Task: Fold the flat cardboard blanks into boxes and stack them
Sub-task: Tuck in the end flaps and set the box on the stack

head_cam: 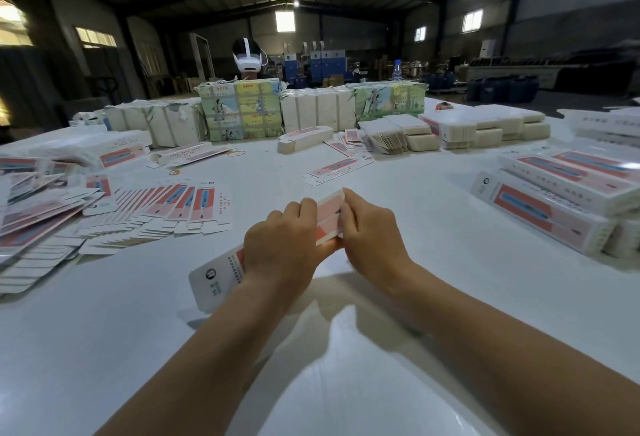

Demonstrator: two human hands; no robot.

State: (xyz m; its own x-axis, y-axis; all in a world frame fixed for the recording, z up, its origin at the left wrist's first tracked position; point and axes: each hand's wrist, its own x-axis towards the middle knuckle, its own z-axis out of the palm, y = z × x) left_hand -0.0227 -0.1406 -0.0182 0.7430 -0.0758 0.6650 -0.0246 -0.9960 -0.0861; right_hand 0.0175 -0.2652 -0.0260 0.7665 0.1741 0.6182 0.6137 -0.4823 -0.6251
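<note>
A long white and red cardboard box [327, 219] hangs above the white table [433, 262], slanting from near left to far right. My left hand [282, 248] grips its middle from above. My right hand [369, 234] grips its far end, fingers curled over the top edge. The near white end with a round logo sticks out below my left wrist. A fan of flat blanks [162, 217] lies to the left. Folded boxes are stacked in a pile [561, 203] at the right.
Wrapped bundles of blanks [242, 110] line the far side, with loose blanks and part-folded boxes [337, 167] in front of them. A messy heap of blanks [31, 214] fills the left edge. A person with a headset [246, 54] sits behind the bundles.
</note>
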